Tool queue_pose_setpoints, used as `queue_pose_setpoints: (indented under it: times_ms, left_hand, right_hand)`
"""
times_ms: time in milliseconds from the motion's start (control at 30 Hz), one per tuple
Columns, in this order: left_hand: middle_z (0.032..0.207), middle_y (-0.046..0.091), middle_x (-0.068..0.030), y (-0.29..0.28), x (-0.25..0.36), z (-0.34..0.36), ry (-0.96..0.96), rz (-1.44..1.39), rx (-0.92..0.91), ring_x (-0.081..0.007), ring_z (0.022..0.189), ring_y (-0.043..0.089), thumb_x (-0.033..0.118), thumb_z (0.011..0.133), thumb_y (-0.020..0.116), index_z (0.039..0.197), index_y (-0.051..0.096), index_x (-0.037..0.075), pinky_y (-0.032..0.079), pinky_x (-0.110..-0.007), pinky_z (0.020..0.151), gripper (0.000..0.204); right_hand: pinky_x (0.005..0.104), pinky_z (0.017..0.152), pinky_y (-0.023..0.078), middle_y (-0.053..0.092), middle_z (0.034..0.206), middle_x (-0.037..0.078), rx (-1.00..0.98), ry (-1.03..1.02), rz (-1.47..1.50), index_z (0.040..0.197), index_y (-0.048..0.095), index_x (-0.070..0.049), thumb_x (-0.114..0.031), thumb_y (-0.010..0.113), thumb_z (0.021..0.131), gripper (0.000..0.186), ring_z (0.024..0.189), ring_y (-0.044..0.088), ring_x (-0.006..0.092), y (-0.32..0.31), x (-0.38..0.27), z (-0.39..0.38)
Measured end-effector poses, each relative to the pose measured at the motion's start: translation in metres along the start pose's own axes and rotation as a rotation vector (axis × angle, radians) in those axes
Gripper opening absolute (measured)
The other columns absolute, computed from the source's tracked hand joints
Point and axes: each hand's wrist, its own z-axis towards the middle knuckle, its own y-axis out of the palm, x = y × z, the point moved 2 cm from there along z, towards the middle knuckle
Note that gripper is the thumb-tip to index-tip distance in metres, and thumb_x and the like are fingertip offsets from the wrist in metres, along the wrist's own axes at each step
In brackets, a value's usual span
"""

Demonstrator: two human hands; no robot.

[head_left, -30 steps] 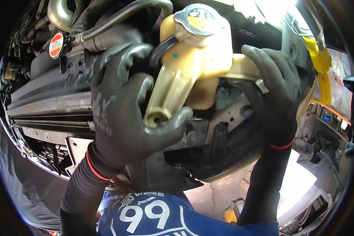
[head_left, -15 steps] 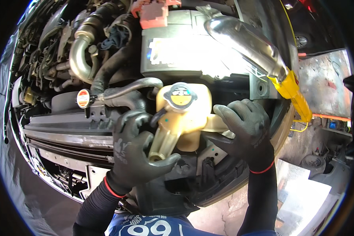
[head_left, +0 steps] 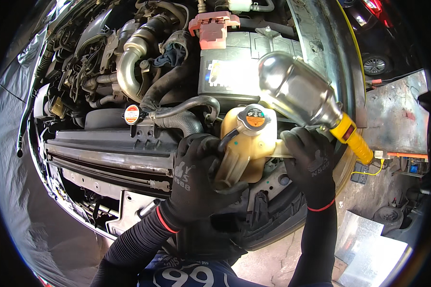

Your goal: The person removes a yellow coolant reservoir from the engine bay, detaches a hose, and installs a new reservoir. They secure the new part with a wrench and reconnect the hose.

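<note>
A yellowed plastic coolant reservoir (head_left: 259, 152) with a round dark cap (head_left: 254, 117) stands at the front of the engine bay. Both my hands wear black gloves. On the reservoir's left side, my left hand (head_left: 196, 177) curls its fingers near the small black hose (head_left: 229, 139), its thumb stretched across the lower tube-shaped part. The fingers of my right hand (head_left: 310, 162) are bent over the flat tab (head_left: 283, 149) on the opposite side; its thumb is mostly hidden. Over the battery hangs a work lamp (head_left: 301, 91) with a yellow handle.
Behind the reservoir sits a battery (head_left: 227, 71) with a red terminal cover (head_left: 213, 34). The radiator (head_left: 110, 143), its cap (head_left: 132, 115) and a curved hose (head_left: 187, 106) lie to the left. A grey cover (head_left: 14, 158) drapes the car's left side. Metal sheets (head_left: 368, 251) lie at right.
My view has shifted, so the engine bay sits farther right in the picture. My right hand's fingers have closed in over the reservoir's tab. The lamp hangs lower, showing more of its metal guard.
</note>
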Motion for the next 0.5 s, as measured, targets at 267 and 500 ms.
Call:
queue_pose_setpoints:
  times_ms: [267,500]
  left_hand:
    - [0.122,0.055,-0.0241,-0.004,-0.015,-0.008,0.093,0.128,-0.047,-0.0451,0.117,0.054,0.045,0.067,0.097,0.117,0.063,-0.002,0.046,-0.059,0.097,0.077]
    - [0.128,0.055,-0.0232,-0.009,-0.028,-0.01,0.138,0.082,-0.09,-0.0423,0.123,0.052,0.055,0.064,0.094,0.124,0.064,-0.003,0.036,-0.06,0.112,0.088]
  right_hand:
    - [0.0448,0.089,0.05,0.063,0.12,0.01,0.008,-0.056,-0.003,0.123,0.067,-0.01,-0.016,0.076,0.074,0.05,0.106,0.063,0.0312,0.001,0.001,0.005]
    - [0.0427,0.083,0.053,0.064,0.116,0.011,0.033,-0.096,-0.003,0.117,0.067,-0.006,-0.014,0.072,0.08,0.038,0.1,0.065,0.0294,0.003,-0.012,0.005]
